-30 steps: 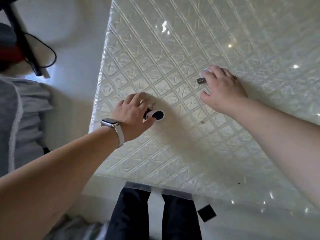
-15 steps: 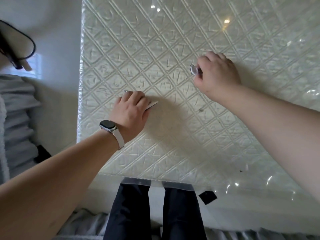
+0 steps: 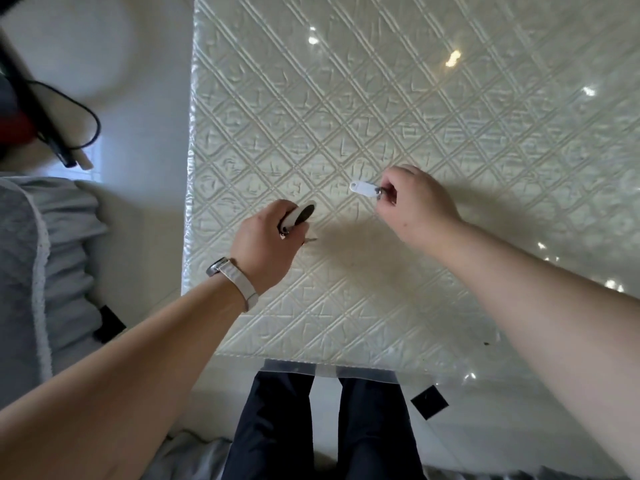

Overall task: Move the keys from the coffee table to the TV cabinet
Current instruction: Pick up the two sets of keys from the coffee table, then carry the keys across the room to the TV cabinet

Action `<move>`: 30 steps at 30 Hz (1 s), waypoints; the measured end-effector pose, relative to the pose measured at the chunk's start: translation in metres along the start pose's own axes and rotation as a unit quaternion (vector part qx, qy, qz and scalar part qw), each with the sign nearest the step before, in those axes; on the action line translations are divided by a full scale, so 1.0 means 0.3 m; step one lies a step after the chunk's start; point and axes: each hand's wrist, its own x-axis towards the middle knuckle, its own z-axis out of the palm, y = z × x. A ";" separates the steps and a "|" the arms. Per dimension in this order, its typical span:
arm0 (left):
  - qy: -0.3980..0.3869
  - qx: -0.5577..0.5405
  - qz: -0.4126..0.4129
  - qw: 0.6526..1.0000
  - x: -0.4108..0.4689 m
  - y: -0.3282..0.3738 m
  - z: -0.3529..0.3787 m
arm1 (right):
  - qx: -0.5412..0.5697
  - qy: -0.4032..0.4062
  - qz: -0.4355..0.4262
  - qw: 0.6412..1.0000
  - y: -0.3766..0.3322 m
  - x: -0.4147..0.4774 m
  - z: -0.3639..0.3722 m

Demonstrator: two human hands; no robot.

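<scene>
My left hand, with a white watch on the wrist, is closed on a set of keys with a white and black oval fob; a metal key tip pokes out below the fingers. My right hand pinches a second set of keys by its ring, and a white plastic tag sticks out to the left. Both hands hover just above the coffee table, whose top is a cream diamond-embossed surface under clear plastic. The TV cabinet is out of sight.
The table's left edge runs down the middle of the view, and its near edge is just ahead of my dark trouser legs. A grey sofa cover lies at left. A black stand with a cable is at upper left on the white floor.
Both hands have lifted off the tabletop with the keys in them. The oval fob and the white tag now show clear of the fingers. The hands have come closer together.
</scene>
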 end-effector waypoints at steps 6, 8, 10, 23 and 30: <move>-0.007 -0.096 -0.047 0.994 -0.113 0.124 -0.189 | 0.144 0.054 0.054 0.987 -0.196 -0.208 -0.165; -0.020 -0.099 -0.035 0.994 -0.159 0.189 -0.270 | 0.206 0.087 0.058 0.973 -0.284 -0.276 -0.246; -0.031 -0.082 -0.007 0.996 -0.209 0.261 -0.356 | 0.262 0.105 0.065 0.957 -0.370 -0.348 -0.340; -0.067 -0.175 0.090 0.978 -0.467 0.755 -0.812 | 0.483 0.216 0.051 0.847 -0.793 -0.791 -0.977; -0.096 -0.150 0.190 0.966 -0.643 1.054 -0.830 | 0.513 0.313 0.059 0.797 -0.805 -1.084 -1.144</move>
